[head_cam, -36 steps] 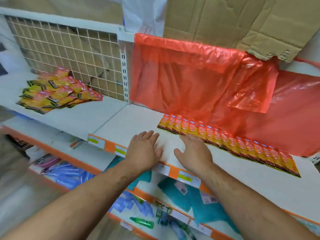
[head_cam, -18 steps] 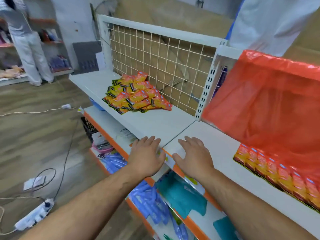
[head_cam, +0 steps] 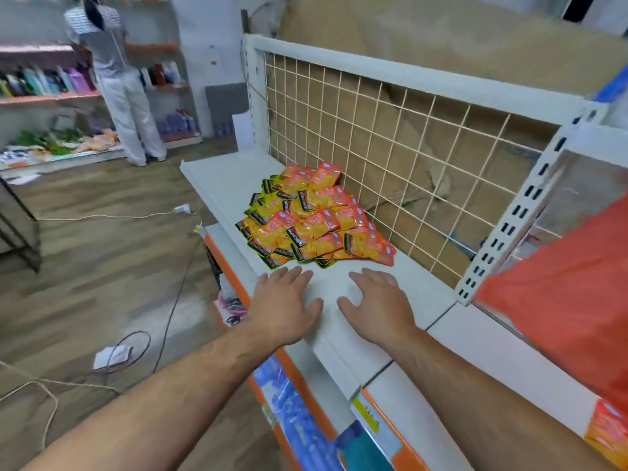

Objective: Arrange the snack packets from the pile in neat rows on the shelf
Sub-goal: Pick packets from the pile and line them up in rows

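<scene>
A pile of orange-and-yellow snack packets (head_cam: 314, 219) lies on the white shelf (head_cam: 224, 178), against the wire mesh back. My left hand (head_cam: 283, 305) hovers just short of the pile's near edge, fingers straight and spread, holding nothing. My right hand (head_cam: 379, 305) is beside it on the right, also flat with spread fingers and empty. Both hands are a short gap from the packets. At the frame's bottom right corner, one end of the row of laid-out packets (head_cam: 608, 433) shows on the neighbouring shelf section.
The wire mesh panel (head_cam: 390, 137) backs the shelf, and a slotted upright post (head_cam: 509, 226) divides it from an orange plastic sheet (head_cam: 571, 300). Lower shelves hold blue and teal goods (head_cam: 299, 413). Cables (head_cam: 136, 345) trail on the wooden floor. A person (head_cam: 115, 83) stands at far shelves.
The view has swung left from the arranged row to the pile. Both my hands have moved left along the shelf and now sit just in front of the pile, still empty.
</scene>
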{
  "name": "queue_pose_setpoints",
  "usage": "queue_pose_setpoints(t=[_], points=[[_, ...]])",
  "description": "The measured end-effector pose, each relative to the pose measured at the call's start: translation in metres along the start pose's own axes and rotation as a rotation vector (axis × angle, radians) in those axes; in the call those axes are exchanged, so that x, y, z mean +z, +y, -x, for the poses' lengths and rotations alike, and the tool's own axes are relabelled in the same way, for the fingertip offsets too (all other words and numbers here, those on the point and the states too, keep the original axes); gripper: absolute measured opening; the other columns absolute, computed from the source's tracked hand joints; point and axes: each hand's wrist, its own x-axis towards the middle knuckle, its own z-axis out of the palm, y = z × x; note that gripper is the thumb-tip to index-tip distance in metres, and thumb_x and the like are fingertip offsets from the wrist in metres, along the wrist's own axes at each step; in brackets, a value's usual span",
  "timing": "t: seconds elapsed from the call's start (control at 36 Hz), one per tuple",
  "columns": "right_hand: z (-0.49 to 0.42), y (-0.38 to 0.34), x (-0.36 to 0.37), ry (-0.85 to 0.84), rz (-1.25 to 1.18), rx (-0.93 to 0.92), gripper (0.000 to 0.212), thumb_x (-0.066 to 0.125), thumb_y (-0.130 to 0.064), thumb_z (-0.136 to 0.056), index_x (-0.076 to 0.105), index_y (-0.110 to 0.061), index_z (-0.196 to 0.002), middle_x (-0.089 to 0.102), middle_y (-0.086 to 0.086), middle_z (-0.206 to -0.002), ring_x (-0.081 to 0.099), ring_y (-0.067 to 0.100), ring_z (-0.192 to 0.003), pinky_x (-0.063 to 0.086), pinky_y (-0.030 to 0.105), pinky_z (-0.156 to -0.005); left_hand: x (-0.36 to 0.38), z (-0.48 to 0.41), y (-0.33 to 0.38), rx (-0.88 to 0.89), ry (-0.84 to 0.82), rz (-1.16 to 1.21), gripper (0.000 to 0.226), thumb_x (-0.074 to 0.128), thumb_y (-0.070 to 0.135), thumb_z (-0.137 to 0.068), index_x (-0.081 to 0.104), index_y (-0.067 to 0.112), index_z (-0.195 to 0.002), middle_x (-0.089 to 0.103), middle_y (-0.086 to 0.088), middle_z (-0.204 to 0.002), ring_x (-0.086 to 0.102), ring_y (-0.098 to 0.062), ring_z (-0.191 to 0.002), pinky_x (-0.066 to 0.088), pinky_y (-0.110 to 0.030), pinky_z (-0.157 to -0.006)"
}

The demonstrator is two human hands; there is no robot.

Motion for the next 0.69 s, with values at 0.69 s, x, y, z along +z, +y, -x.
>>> queue_pose_setpoints(t=[0.69], points=[[-0.144,0.006,0.024,0.041,-0.177,0.572,0.068,0.036,-0.075,-0.089,0.029,-0.044,-0.149,0.055,-0.002,-0.142,0.053,0.027,-0.127,0.044,0.037,-0.101,0.003,-0.212,-0.054,0.167,-0.096,0.030,0.071,0.070,0.029,-0.082,0.032,0.007,-0.139,0.043,-0.015,-0.127,0.041,-0.029,-0.121,0.046,-0.038,-0.089]])
